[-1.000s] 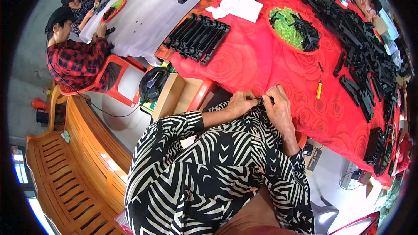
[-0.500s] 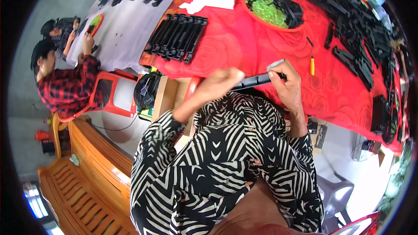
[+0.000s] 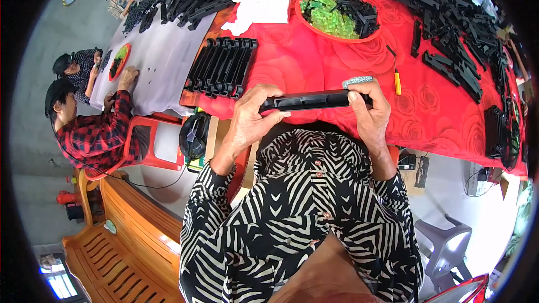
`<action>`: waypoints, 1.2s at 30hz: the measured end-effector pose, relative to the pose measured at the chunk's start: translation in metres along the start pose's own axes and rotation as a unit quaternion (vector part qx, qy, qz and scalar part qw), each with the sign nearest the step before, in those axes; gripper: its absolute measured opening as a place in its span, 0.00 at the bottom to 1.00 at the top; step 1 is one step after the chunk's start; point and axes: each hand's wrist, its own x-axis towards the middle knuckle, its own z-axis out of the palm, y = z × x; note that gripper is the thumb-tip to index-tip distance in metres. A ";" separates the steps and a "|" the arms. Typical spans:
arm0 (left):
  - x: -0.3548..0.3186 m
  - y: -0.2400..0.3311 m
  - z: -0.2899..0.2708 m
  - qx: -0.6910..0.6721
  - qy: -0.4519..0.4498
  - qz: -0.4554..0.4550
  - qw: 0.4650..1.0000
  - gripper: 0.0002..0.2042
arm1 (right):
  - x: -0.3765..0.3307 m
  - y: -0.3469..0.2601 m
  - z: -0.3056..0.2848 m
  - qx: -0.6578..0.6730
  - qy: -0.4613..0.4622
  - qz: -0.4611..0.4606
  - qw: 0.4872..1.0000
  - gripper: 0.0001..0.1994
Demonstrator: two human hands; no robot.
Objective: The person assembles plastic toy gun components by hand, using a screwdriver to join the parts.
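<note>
A long, narrow black plastic part (image 3: 312, 101) is held level between my two hands, just over the near edge of the red-covered table. Its open, channelled side faces up. My left hand (image 3: 250, 115) grips its left end, thumb below and fingers above. At the other end, my right hand (image 3: 371, 113) pinches the part with the thumb on top. A grey wrapping (image 3: 357, 81) covers the right index finger. Beyond my left hand lies a neat row of similar black parts (image 3: 222, 67). A yellow-handled tool (image 3: 398, 83) with a dark, bent tip lies beyond my right hand.
A red-rimmed tray (image 3: 343, 40) holds green translucent pieces and small black pieces. White cloth (image 3: 261, 7) lies left of it. Loose black parts (image 3: 449, 39) heap at the right; more (image 3: 202, 0) lie far left. A person in a checked shirt (image 3: 101, 134) sits at the left.
My left hand, blurred before near the part's middle, now grips its left end. The part has turned from slanted to level and more of it shows. The whole view has shifted slightly.
</note>
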 end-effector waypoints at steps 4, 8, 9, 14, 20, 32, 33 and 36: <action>0.000 -0.007 0.001 -0.020 -0.001 -0.031 0.999 0.18 | 0.000 -0.007 0.004 -0.012 0.003 -0.008 1.000 0.04; 0.002 -0.015 0.001 -0.019 0.009 -0.024 0.999 0.18 | -0.001 -0.005 0.007 -0.052 0.011 -0.030 0.998 0.04; 0.002 -0.017 0.002 -0.021 0.010 -0.020 1.000 0.19 | -0.002 -0.003 0.007 -0.055 0.009 -0.024 0.998 0.05; 0.000 -0.015 0.000 0.055 0.022 0.005 0.998 0.18 | -0.001 0.002 0.011 -0.028 0.001 -0.007 1.000 0.04; -0.006 -0.011 0.006 0.265 -0.020 0.075 0.961 0.19 | -0.007 0.029 0.009 0.086 -0.013 0.101 0.991 0.01; -0.030 -0.021 0.014 0.194 0.028 -0.050 0.979 0.14 | -0.006 0.059 0.004 0.034 0.044 0.166 0.985 0.20; -0.030 -0.031 0.012 0.237 0.035 -0.071 0.968 0.14 | -0.006 0.063 0.002 0.032 0.047 0.165 0.985 0.20; -0.021 -0.061 0.011 0.297 0.083 -0.092 0.947 0.15 | -0.008 0.073 -0.002 0.029 0.031 0.196 0.980 0.19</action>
